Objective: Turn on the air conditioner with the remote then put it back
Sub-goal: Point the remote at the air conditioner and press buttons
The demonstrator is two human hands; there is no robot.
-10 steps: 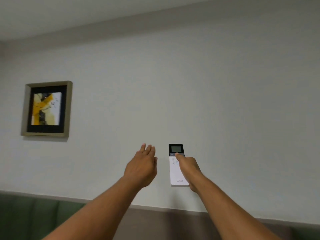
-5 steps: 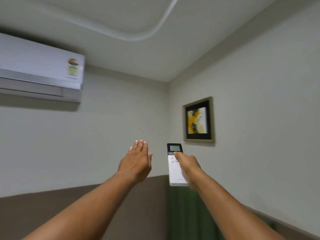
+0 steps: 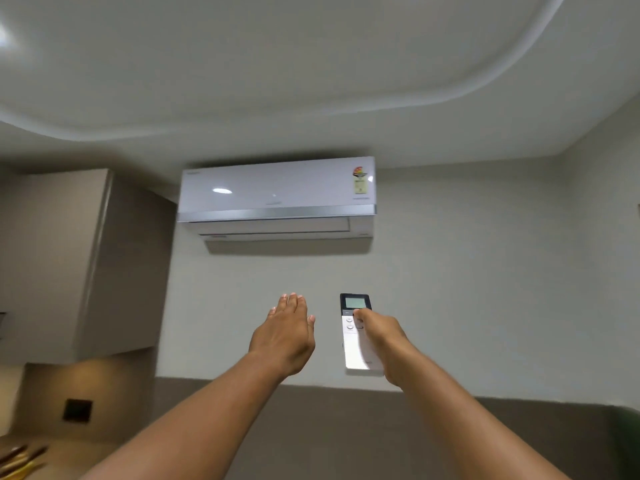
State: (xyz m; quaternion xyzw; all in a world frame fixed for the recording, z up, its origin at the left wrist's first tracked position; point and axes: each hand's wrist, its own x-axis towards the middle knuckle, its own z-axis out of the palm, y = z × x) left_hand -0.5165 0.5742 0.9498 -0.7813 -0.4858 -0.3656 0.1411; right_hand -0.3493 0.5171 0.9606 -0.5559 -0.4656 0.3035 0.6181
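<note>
Head view, looking up at a wall-mounted air conditioner (image 3: 276,199) fixed just below the ceiling, with both forearms extended toward it. Right hand (image 3: 382,336) is wrapped around the lower body of a white remote (image 3: 356,332), fingers closed on it from the right side and behind; the thumb (image 3: 360,312) rests on the button area just beneath the dark-framed display, which faces the camera and shows no readable figures at this sharpness. The remote is held upright in the air, below the unit and slightly right of its centre, its top end aimed toward it. Left hand (image 3: 285,336) holds nothing: palm turned away, fingers straight and together, thumb slightly apart, just beside the remote but not touching it.

Progress, as judged from this moment: the remote is in hand and aimed, so the pick-up is complete and the pressing step is in hand. Whether the press has registered cannot be told; the louvre along the unit's underside appears shut, and no indicator light is discernible. Remaining, by this reading: confirming that the unit starts, then returning the remote to its resting place, which does not appear in view. A tall cabinet (image 3: 79,261) stands at the left, and a dark panel band (image 3: 450,420) runs along the lower wall.
</note>
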